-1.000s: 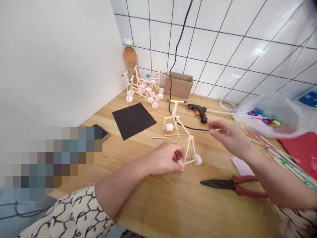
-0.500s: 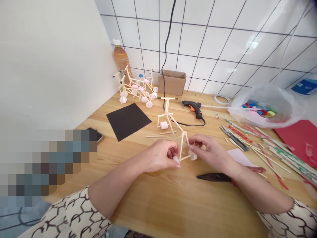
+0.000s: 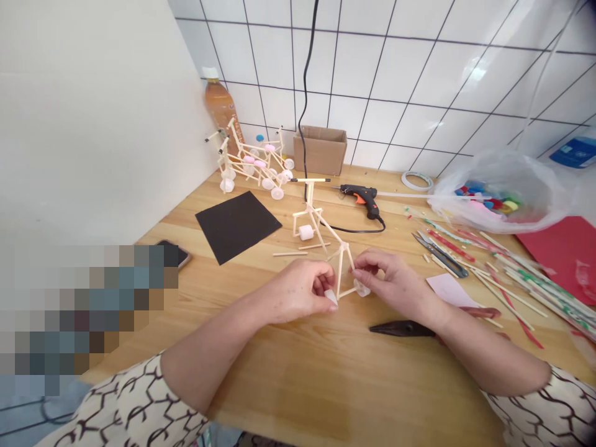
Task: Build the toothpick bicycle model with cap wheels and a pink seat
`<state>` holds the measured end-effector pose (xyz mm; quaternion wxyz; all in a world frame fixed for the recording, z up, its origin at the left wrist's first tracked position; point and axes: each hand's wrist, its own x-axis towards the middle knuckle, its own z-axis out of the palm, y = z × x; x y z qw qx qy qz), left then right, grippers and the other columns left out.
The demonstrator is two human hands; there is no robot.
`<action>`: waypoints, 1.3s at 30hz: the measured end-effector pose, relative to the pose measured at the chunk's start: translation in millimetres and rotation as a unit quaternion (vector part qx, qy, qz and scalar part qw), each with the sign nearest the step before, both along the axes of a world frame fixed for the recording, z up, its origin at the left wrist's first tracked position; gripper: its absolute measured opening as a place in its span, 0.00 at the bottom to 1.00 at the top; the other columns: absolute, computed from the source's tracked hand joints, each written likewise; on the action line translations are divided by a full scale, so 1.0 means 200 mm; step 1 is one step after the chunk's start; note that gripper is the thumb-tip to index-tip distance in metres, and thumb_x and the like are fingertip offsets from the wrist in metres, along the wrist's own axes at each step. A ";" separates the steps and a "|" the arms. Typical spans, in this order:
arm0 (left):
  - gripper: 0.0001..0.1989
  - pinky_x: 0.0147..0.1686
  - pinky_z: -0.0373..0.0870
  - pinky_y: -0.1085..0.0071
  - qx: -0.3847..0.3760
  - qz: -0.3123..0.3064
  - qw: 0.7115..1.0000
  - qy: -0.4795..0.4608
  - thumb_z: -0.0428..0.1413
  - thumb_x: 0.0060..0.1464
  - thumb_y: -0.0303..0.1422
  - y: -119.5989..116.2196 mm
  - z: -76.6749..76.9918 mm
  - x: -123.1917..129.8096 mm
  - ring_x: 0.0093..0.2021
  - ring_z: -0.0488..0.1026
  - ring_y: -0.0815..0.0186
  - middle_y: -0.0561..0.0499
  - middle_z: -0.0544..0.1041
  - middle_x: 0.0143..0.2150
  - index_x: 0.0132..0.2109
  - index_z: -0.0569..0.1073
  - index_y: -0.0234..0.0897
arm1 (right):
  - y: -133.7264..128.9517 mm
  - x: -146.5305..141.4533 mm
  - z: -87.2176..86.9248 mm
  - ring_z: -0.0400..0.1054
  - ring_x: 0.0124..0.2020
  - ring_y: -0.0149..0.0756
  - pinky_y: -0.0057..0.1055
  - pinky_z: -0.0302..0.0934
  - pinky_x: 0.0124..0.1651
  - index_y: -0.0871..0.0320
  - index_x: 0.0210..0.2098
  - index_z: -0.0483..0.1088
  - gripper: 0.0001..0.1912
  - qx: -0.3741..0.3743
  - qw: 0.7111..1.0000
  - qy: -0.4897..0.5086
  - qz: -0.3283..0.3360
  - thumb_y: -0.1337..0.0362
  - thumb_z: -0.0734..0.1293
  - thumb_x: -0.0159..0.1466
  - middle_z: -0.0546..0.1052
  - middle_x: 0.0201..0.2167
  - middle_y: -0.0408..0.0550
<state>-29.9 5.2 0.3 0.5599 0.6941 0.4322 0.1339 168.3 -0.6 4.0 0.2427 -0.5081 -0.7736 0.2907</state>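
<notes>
A small tricycle model of thin wooden sticks (image 3: pixel 331 228) stands on the table between my hands. Its handlebar has black tips, and a white front wheel (image 3: pixel 306 232) sits in the fork. My left hand (image 3: pixel 310 287) is closed, its thumb and fingers pinching a white bottle cap (image 3: pixel 331 296) against the left end of the rear axle. On the other side my right hand (image 3: pixel 388 279) pinches the frame's rear upright just above a translucent cap wheel (image 3: pixel 362 287). Fingers partly hide both rear wheels.
Similar stick models (image 3: pixel 254 160) stand by a bottle (image 3: pixel 221 105) at the back left. A black sheet (image 3: pixel 238 226), cardboard box (image 3: pixel 320 152), glue gun (image 3: pixel 361 197), snips (image 3: pixel 440 254) and bag of caps (image 3: pixel 503 198) lie around. Pliers (image 3: pixel 403 329) rest under my right forearm.
The view has shifted slightly, so things sit a little farther left and up. Both hands keep their hold at the model's rear, with no other clear movement.
</notes>
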 end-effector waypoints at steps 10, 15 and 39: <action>0.10 0.31 0.68 0.71 0.008 -0.008 1.000 0.013 0.59 0.40 0.27 0.00 0.00 0.00 0.30 0.73 0.66 0.52 0.76 0.29 0.33 0.68 0.35 | 0.00 0.00 -0.02 0.65 0.30 0.35 0.30 0.60 0.34 0.56 0.26 0.68 0.08 -0.004 1.000 0.002 -0.004 0.63 0.61 0.60 0.71 0.25 0.45; 0.10 0.31 0.68 0.71 0.001 -0.010 1.000 0.011 0.58 0.40 0.27 0.00 0.00 0.00 0.31 0.73 0.66 0.52 0.75 0.29 0.34 0.68 0.35 | 0.00 0.00 -0.01 0.65 0.30 0.35 0.31 0.60 0.34 0.57 0.27 0.68 0.07 -0.011 1.000 0.001 -0.010 0.63 0.61 0.59 0.71 0.26 0.46; 0.10 0.23 0.59 0.77 0.068 0.041 0.997 0.020 0.57 0.46 0.39 -0.01 0.03 0.01 0.23 0.65 0.72 0.55 0.71 0.23 0.30 0.71 0.35 | -0.01 -0.02 -0.01 0.65 0.29 0.33 0.29 0.59 0.33 0.58 0.26 0.67 0.07 0.001 1.000 0.001 -0.018 0.66 0.61 0.59 0.71 0.25 0.45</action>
